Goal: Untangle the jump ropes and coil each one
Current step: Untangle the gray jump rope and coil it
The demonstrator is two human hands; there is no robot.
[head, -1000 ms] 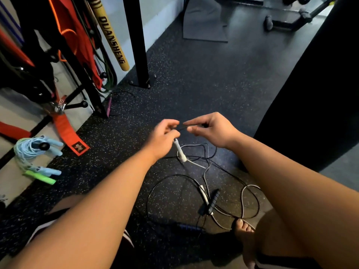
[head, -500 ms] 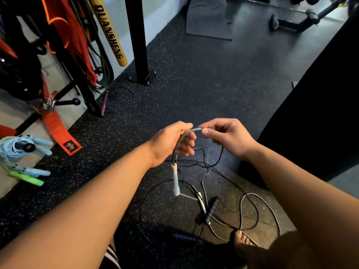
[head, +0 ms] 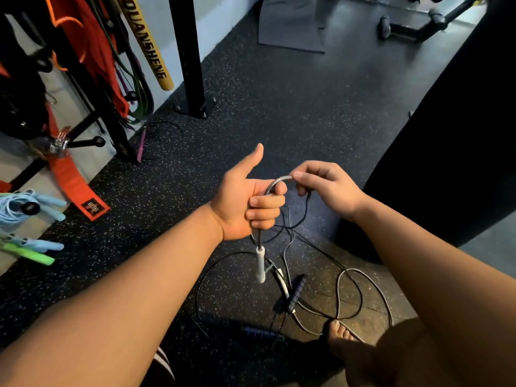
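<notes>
My left hand (head: 245,202) is fisted around a grey jump rope (head: 275,182), thumb sticking up. The rope's white handle (head: 260,263) dangles below the fist. My right hand (head: 326,188) pinches the same grey rope where it arches out of the fist's top. Thin black and grey cords hang from both hands to a tangle on the floor (head: 346,291). In that tangle lie a black handle (head: 296,293), a second white handle (head: 279,277) and a dark blue handle (head: 259,332).
A bare foot (head: 339,332) rests beside the tangle. Light blue ropes (head: 25,210) and a green handle (head: 28,254) lie at the left. A rack with orange straps (head: 75,180), a yellow bat (head: 148,43) and a black post (head: 190,57) stand behind. A black punching bag (head: 458,121) rises at the right.
My left hand has closed more tightly around the rope and its thumb has lifted upright. My right hand has brought the grey rope over in an arch. The white handle hangs straight down.
</notes>
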